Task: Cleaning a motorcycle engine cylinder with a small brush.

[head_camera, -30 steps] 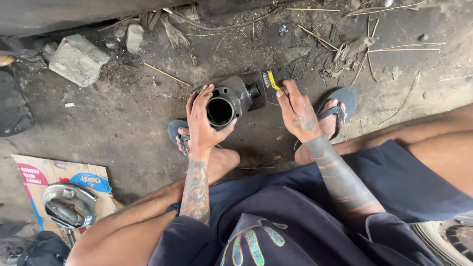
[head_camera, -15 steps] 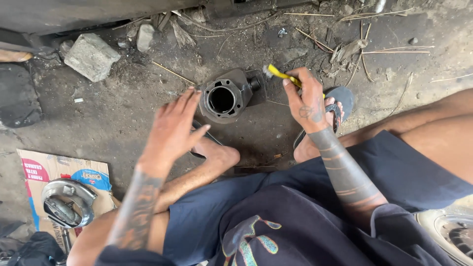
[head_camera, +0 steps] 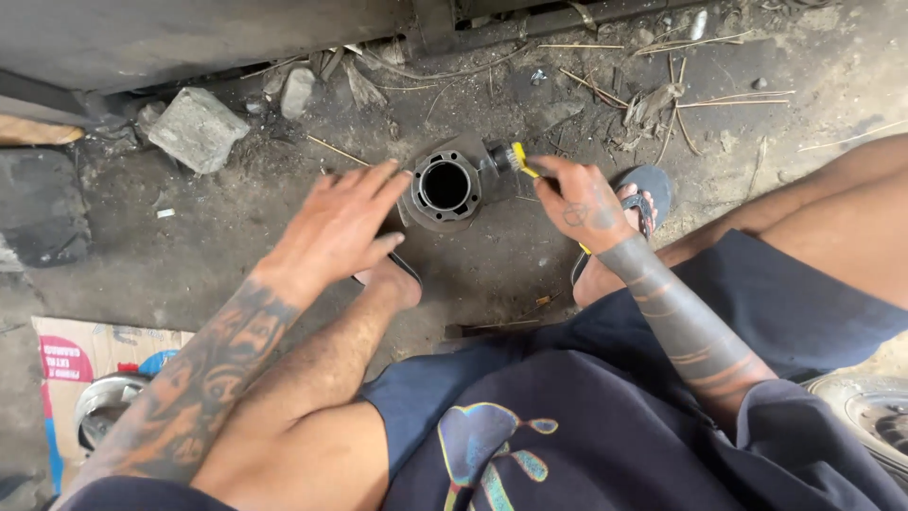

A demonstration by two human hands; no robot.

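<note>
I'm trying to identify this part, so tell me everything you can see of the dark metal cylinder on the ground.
The metal cylinder is dark grey, grimy, cast-looking metal, with a round open bore facing up at the camera and a thick rim with a wider flange around it. It stands on the dirty ground between the person's feet. A small stub juts from its right side, where a yellow-handled brush, held in the right hand, meets it. The left hand is open, its fingertips at the cylinder's left edge; contact is unclear.
</note>
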